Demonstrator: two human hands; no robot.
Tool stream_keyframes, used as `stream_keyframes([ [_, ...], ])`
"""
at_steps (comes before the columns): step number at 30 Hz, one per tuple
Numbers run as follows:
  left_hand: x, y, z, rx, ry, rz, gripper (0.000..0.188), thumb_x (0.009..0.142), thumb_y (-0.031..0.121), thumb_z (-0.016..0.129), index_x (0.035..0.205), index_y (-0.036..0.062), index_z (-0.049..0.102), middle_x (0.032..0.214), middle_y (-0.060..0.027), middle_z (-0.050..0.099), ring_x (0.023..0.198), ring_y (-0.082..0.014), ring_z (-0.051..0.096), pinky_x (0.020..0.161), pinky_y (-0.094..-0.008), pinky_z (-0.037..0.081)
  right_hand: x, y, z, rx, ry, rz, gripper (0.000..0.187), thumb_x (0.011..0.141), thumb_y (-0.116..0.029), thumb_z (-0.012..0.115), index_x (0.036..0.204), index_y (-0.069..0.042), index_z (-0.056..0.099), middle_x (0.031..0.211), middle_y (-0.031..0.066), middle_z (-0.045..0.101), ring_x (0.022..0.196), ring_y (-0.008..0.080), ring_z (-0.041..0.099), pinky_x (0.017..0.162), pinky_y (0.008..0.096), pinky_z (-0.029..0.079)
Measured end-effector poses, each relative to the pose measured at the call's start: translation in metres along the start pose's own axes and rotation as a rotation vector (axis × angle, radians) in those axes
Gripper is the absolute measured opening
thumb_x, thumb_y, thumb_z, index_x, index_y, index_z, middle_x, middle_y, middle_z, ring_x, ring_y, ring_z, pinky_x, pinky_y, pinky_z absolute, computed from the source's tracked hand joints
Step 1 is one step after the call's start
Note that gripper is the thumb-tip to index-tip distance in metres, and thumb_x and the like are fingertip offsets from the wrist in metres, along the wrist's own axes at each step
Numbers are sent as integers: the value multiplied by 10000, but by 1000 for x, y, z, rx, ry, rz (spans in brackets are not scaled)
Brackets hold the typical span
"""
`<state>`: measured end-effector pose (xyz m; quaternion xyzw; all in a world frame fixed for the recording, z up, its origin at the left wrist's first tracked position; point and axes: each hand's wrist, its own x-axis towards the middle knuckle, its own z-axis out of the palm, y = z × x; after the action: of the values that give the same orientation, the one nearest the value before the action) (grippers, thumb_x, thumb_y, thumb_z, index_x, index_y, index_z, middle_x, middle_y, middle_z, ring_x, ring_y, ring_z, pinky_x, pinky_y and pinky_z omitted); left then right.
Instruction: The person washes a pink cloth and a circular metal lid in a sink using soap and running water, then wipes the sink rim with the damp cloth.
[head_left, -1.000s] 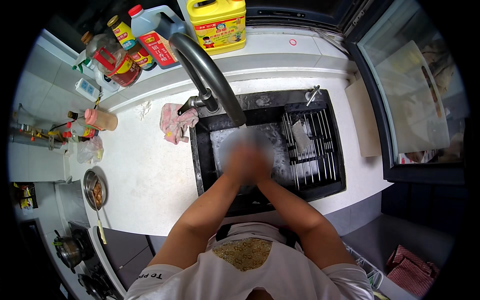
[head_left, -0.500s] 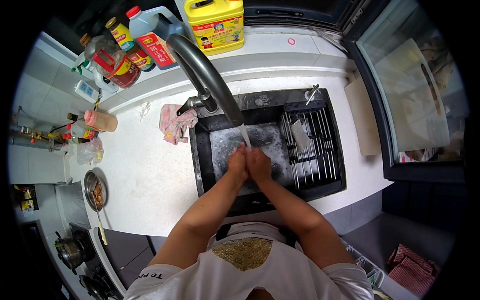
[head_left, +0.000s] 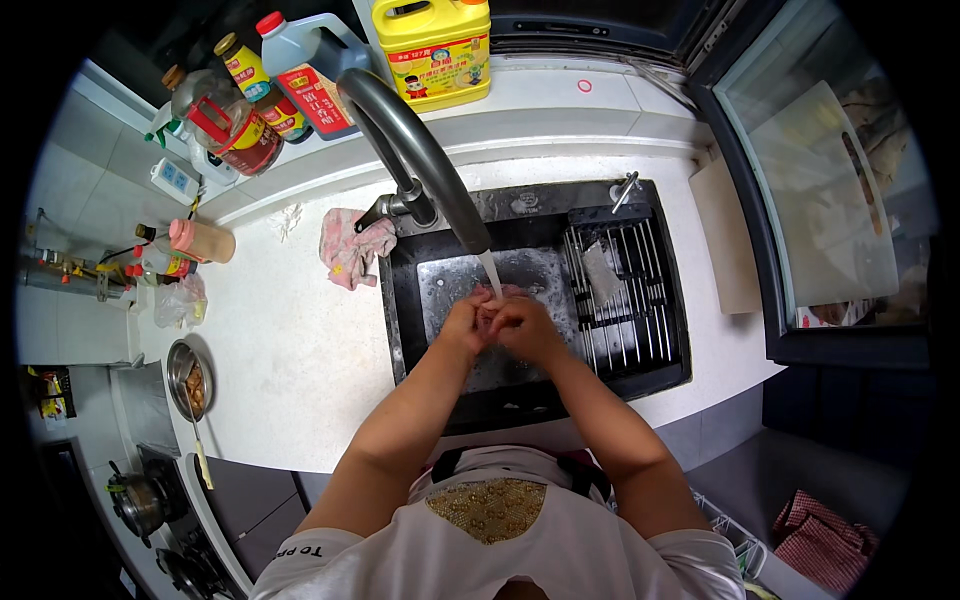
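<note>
Apparently gripping a partly hidden pinkish piece (head_left: 514,290) between left hand (head_left: 463,323) and right hand (head_left: 530,328) under faucet water (head_left: 490,270) inside black sink (head_left: 560,199).

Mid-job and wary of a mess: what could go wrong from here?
Running water could splash off the left hand and right hand, over the sink rim onto the counter. Reaching for the faucet lever might drag the pink cloth beside it. The metal bowl sits near the counter edge, a handle apparently overhanging; a bump might tip it.
</note>
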<state>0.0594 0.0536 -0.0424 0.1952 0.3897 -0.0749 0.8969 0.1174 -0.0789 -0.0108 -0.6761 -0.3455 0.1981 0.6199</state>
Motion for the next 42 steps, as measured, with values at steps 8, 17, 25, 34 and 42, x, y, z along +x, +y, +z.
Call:
stream_keyframes([
  [8,-9,-7,9,-232,-265,163,355,809,39,459,1164,36,467,1072,-150,553,998,-290,547,886,-441,439,-13,27,15,225,193,526,167,747,-46,620,909,-11,593,793,62,607,677,129,571,590,239,464],
  [17,-24,8,13,-209,-223,247,439,627,-52,468,1060,6,516,1027,-147,568,986,-323,543,834,-430,447,20,29,-6,388,271,623,148,742,29,547,878,-20,579,715,42,583,587,114,554,519,225,453],
  [25,-7,-8,-24,-51,-105,-150,310,688,0,450,980,51,544,882,-90,571,835,-223,526,785,-358,434,22,1,-7,938,383,637,251,739,72,485,966,-18,545,863,69,578,739,159,586,658,270,505],
  [34,-24,-6,13,-213,-87,31,317,705,10,457,1014,61,506,974,-101,563,948,-259,523,865,-402,400,17,1,2,550,338,659,347,761,-33,535,1106,-14,504,951,80,578,832,152,563,700,277,475],
  [42,-16,-15,-29,-7,71,58,442,703,128,529,1141,77,501,1099,-114,542,1017,-269,521,855,-374,418,5,22,16,293,223,660,274,699,6,554,971,-1,591,839,54,608,723,131,580,607,247,466],
])
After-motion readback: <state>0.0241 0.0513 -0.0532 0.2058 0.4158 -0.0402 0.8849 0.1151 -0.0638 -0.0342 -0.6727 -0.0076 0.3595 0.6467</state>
